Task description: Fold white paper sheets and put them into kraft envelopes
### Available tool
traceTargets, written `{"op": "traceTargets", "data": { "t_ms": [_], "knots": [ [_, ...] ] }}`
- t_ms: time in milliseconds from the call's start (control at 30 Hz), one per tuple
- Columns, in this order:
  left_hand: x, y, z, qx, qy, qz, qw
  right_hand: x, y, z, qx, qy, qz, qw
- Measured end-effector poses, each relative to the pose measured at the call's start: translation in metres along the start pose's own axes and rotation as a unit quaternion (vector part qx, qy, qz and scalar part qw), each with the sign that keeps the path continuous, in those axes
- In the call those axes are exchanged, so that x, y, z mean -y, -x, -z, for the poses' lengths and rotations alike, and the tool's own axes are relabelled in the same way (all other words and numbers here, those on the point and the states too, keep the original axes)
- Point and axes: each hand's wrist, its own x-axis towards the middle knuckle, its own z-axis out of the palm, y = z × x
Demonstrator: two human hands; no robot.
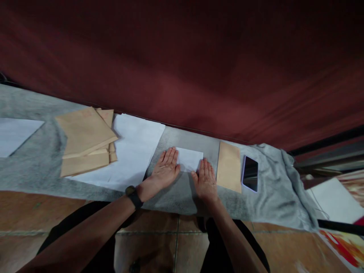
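White paper (189,157) on grey cloth (175,199)
Left hand (167,167) lies flat, outstretched, at its nine o'clock; right hand (206,182) likewise, near four.

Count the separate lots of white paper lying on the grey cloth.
3: a sheet at far left, cut by the picture's edge; a stack partly under brown envelopes; a small piece between the left hand and right hand. Others may be hidden under the envelopes.

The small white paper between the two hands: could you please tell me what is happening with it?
The left hand and right hand lie flat at opposite ends of the small white paper, on a gray cloth. To the left, brown envelopes partly cover large white sheets. To the right lie one brown envelope and a phone.
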Motion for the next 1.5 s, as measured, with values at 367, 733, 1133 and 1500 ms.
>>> {"op": "traceTargets", "data": {
  "t_ms": [367,733,1133,1500],
  "knots": [
    [-0.014,-0.007,-0.004,-0.040,0.037,-0.070,0.996,0.017,-0.031,0.004,0.054,-0.100,-0.026,0.993],
    [-0.018,-0.024,-0.010,0.003,0.006,-0.065,0.998,0.039,-0.054,-0.003,0.089,-0.105,-0.015,0.990],
    [-0.006,-0.024,-0.003,-0.003,-0.001,-0.009,1.000,0.023,-0.051,-0.011,0.055,-0.020,-0.021,0.998],
    [0.008,-0.019,0.001,-0.013,0.000,-0.005,1.000,0.007,-0.043,-0.011,0.019,-0.007,-0.027,0.999]
  ]
}}
